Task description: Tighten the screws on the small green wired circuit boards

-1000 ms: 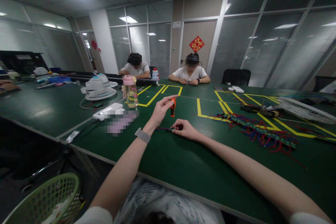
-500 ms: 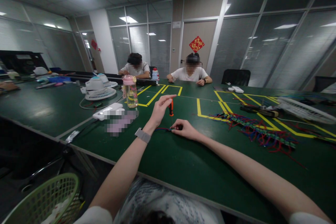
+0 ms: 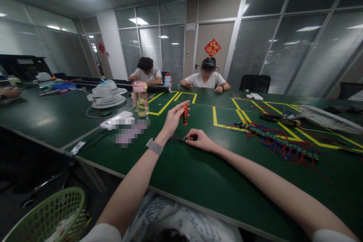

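My left hand [image 3: 175,118], with a watch on the wrist, is closed around the orange and black handle of a screwdriver [image 3: 185,115]. The screwdriver stands upright, its tip down on a small green circuit board [image 3: 183,140] on the table. My right hand [image 3: 200,140] pinches the right side of this board, and its fingers partly hide it. Red and blue wires [image 3: 175,139] run left from the board. To the right lies a long row of green boards [image 3: 283,143] with red and blue wires.
A pink-lidded bottle [image 3: 141,99], a white power strip [image 3: 117,120] and white fans [image 3: 107,96] stand left on the green table [image 3: 198,181]. Pliers [image 3: 280,119] and a white grille [image 3: 330,119] lie right. Two people sit opposite. A green basket [image 3: 48,215] is at lower left.
The fingers of my left hand have shifted slightly around the screwdriver handle. My right hand stays at the board. The person opposite on the right has moved their hands a little.
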Tool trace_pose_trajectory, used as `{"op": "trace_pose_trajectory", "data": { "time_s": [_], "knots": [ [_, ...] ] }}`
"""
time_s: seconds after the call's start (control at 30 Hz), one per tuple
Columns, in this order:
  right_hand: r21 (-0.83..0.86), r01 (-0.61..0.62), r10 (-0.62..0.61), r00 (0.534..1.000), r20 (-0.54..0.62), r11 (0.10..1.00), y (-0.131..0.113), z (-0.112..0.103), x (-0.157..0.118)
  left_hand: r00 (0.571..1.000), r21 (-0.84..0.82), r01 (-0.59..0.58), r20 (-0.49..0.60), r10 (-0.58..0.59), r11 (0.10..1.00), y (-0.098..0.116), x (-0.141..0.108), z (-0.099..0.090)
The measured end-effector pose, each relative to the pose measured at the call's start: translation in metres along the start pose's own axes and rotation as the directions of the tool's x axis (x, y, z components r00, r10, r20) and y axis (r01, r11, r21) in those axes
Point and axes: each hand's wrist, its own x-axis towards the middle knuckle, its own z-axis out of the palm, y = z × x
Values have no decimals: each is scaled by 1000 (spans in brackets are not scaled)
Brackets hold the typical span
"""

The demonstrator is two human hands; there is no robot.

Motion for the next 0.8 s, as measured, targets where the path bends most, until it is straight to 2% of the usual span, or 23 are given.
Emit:
{"op": "trace_pose_trajectory", "data": {
  "time_s": [0.1, 0.27, 0.33, 0.47, 0.53, 0.67, 0.73, 0.8],
  "knots": [
    [0, 0, 0, 1000, 1, 1000, 1, 0, 0, 1000, -16, 20, -14, -20, 1000, 1, -1, 0],
    [-8, 6, -6, 1000, -4, 1000, 1, 0, 0, 991, 214, -67, -97, 89, 975, 3, -1, -2],
    [-4, 7, -7, 1000, -4, 1000, 1, 0, 0, 993, 155, -60, -89, 75, 986, 3, 0, -2],
    [2, 2, -2, 1000, 0, 1000, 1, 0, 0, 999, -49, 28, -24, -30, 998, 3, -1, 0],
    [2, 1, -1, 1000, 0, 1000, 2, 0, 0, 999, 11, 16, -39, -16, 1000, 5, -2, 1],
    [4, 8, -8, 1000, -3, 1000, 2, 0, 0, 992, 211, -70, -90, 91, 975, 6, -2, -1],
    [0, 8, -8, 1000, 2, 1000, 1, 0, 0, 992, 167, -78, -82, 92, 983, 5, -1, -2],
    [-8, 2, -2, 1000, 5, 1000, 0, 0, 0, 998, 42, -37, -46, 39, 998, 3, 0, -2]
  ]
}}
